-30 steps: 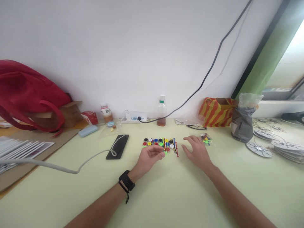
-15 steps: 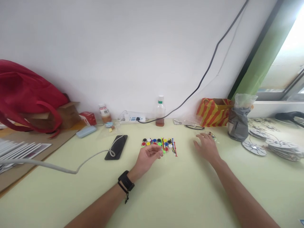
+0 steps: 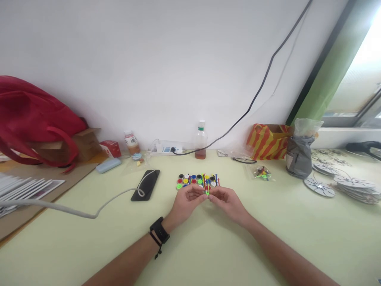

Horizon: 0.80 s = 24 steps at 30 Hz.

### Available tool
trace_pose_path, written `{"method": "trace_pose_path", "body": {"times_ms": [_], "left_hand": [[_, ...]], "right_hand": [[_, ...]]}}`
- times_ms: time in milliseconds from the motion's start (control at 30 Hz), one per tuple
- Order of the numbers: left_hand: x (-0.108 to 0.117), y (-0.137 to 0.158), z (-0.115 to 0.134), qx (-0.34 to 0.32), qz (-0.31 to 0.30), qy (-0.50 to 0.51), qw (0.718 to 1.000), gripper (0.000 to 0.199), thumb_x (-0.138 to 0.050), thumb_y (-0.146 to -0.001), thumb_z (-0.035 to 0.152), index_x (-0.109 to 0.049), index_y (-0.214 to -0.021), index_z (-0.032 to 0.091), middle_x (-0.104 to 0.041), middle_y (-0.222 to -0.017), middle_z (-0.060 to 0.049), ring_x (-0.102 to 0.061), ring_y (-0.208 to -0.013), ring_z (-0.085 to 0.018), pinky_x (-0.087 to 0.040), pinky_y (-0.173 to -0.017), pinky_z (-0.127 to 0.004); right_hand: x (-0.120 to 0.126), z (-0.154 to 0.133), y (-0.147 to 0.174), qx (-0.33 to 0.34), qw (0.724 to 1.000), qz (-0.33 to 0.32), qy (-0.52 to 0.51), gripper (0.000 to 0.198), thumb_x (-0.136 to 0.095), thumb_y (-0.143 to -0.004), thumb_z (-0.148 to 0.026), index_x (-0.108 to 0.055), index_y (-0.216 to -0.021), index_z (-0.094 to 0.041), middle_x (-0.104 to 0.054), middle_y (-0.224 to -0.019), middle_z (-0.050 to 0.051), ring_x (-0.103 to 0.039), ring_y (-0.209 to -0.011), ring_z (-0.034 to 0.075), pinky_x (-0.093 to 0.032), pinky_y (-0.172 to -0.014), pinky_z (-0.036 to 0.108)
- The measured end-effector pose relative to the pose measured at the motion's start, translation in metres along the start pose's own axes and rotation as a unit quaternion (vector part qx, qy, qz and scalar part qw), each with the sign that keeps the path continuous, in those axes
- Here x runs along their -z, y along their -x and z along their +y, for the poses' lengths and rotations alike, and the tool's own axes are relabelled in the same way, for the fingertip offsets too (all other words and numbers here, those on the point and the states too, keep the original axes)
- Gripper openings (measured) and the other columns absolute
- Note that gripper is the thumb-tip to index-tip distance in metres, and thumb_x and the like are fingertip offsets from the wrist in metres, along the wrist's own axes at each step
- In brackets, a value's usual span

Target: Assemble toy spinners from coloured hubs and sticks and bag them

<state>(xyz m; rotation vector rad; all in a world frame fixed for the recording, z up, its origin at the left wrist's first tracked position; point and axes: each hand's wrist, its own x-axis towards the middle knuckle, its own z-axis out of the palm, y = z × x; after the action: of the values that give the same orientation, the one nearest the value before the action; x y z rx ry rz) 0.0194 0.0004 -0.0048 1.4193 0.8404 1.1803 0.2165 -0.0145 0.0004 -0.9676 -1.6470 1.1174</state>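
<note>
My left hand (image 3: 188, 200) is closed in a pinch on a small bright green plastic piece (image 3: 207, 193). Its fingertips meet those of my right hand (image 3: 228, 201), also pinched, around this piece. A thin yellow stick (image 3: 208, 183) rises just above the fingertips; whether the right fingers grip it or something else is hidden. Right behind the hands lie several round coloured plastic discs (image 3: 200, 181) in rows, in black, white, red, yellow, blue and green. Thin coloured sticks (image 3: 216, 179) lie at their right side, partly covered by the hands.
A clear bag of small coloured parts (image 3: 262, 172) lies to the right. On the left are a black phone (image 3: 147, 184) and a loose grey cable (image 3: 119, 194). Along the wall stand a bottle (image 3: 201, 143), a power strip (image 3: 168, 149) and a striped bag (image 3: 266, 141).
My right hand has left the clear bag of parts and come left to meet my left hand at the green piece. A yellow stick now shows there. My left hand has barely moved.
</note>
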Motion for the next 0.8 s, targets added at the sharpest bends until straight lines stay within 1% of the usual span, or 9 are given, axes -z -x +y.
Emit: {"method": "trace_pose_path", "body": {"times_ms": [133, 233, 267, 333, 433, 467, 533, 633, 800], "left_hand": [[-0.002, 0.003, 0.004, -0.011, -0.021, -0.042, 0.999, 0.029, -0.083, -0.081, 0.037, -0.071, -0.098, 0.016, -0.076, -0.097, -0.008, -0.073, -0.09, -0.022, -0.061, -0.086, -0.036], [-0.002, 0.006, 0.011, -0.055, -0.007, -0.188, 0.981, 0.031, -0.075, -0.088, 0.039, -0.071, -0.113, 0.021, -0.075, -0.109, -0.009, -0.07, -0.096, -0.024, -0.058, -0.089, -0.04], [-0.001, 0.007, 0.013, -0.08, -0.006, -0.247, 0.966, 0.03, -0.071, -0.092, 0.038, -0.071, -0.117, 0.023, -0.073, -0.115, -0.009, -0.068, -0.102, -0.025, -0.056, -0.094, -0.042], [0.0, 0.009, 0.015, -0.132, -0.028, -0.347, 0.928, 0.03, -0.063, -0.097, 0.035, -0.068, -0.125, 0.026, -0.069, -0.127, -0.008, -0.06, -0.118, -0.028, -0.047, -0.107, -0.047], [-0.001, 0.01, 0.015, -0.171, -0.082, -0.437, 0.879, 0.042, -0.057, -0.1, 0.033, -0.058, -0.142, 0.027, -0.059, -0.144, -0.007, -0.047, -0.133, -0.031, -0.038, -0.115, -0.053], [-0.001, 0.01, 0.013, -0.173, -0.094, -0.456, 0.868, 0.046, -0.056, -0.1, 0.034, -0.054, -0.146, 0.027, -0.056, -0.149, -0.008, -0.046, -0.134, -0.033, -0.038, -0.114, -0.055], [-0.003, 0.01, 0.011, -0.177, -0.11, -0.48, 0.852, 0.052, -0.057, -0.1, 0.038, -0.05, -0.149, 0.026, -0.05, -0.154, -0.009, -0.045, -0.133, -0.036, -0.037, -0.113, -0.059], [-0.004, 0.009, 0.008, -0.184, -0.128, -0.493, 0.84, 0.056, -0.057, -0.099, 0.044, -0.048, -0.152, 0.026, -0.048, -0.155, -0.012, -0.045, -0.133, -0.038, -0.036, -0.112, -0.061], [-0.005, 0.009, 0.01, -0.187, -0.145, -0.5, 0.833, 0.053, -0.054, -0.1, 0.043, -0.05, -0.149, 0.024, -0.053, -0.151, -0.011, -0.047, -0.127, -0.037, -0.037, -0.11, -0.061]], "right_hand": [[0.001, 0.003, -0.002, 0.006, 1.0, 0.004, -0.011, 0.039, -0.067, -0.089, -0.057, -0.069, -0.097, -0.019, -0.074, -0.092, 0.007, -0.068, -0.084, 0.021, -0.054, -0.078, 0.034], [0.023, 0.005, -0.007, 0.053, 0.99, 0.075, 0.107, 0.035, -0.06, -0.095, -0.053, -0.068, -0.099, -0.02, -0.073, -0.092, 0.008, -0.067, -0.081, 0.022, -0.054, -0.078, 0.036], [0.035, 0.006, -0.01, 0.077, 0.977, 0.115, 0.164, 0.033, -0.057, -0.097, -0.051, -0.068, -0.1, -0.02, -0.073, -0.094, 0.009, -0.066, -0.08, 0.022, -0.053, -0.078, 0.038], [0.065, 0.009, -0.014, 0.12, 0.933, 0.196, 0.278, 0.029, -0.053, -0.099, -0.046, -0.067, -0.098, -0.021, -0.072, -0.092, 0.011, -0.064, -0.083, 0.025, -0.051, -0.078, 0.04], [0.105, 0.02, -0.017, 0.123, 0.871, 0.285, 0.381, 0.021, -0.05, -0.098, -0.036, -0.065, -0.096, -0.021, -0.07, -0.091, 0.01, -0.063, -0.082, 0.025, -0.048, -0.079, 0.039], [0.114, 0.026, -0.017, 0.109, 0.86, 0.294, 0.403, 0.018, -0.05, -0.097, -0.032, -0.064, -0.095, -0.021, -0.07, -0.092, 0.01, -0.063, -0.084, 0.025, -0.047, -0.079, 0.038], [0.124, 0.039, -0.016, 0.052, 0.857, 0.246, 0.449, 0.016, -0.048, -0.093, -0.022, -0.061, -0.084, -0.021, -0.069, -0.086, 0.009, -0.062, -0.079, 0.023, -0.045, -0.073, 0.034], [0.123, 0.058, -0.015, -0.018, 0.861, 0.152, 0.485, 0.021, -0.047, -0.084, -0.01, -0.054, -0.068, -0.021, -0.062, -0.066, 0.004, -0.056, -0.064, 0.019, -0.037, -0.062, 0.029], [0.12, 0.076, -0.023, -0.036, 0.853, 0.148, 0.499, 0.022, -0.048, -0.082, -0.006, -0.052, -0.066, -0.02, -0.06, -0.065, 0.003, -0.054, -0.064, 0.017, -0.033, -0.061, 0.027]]}}
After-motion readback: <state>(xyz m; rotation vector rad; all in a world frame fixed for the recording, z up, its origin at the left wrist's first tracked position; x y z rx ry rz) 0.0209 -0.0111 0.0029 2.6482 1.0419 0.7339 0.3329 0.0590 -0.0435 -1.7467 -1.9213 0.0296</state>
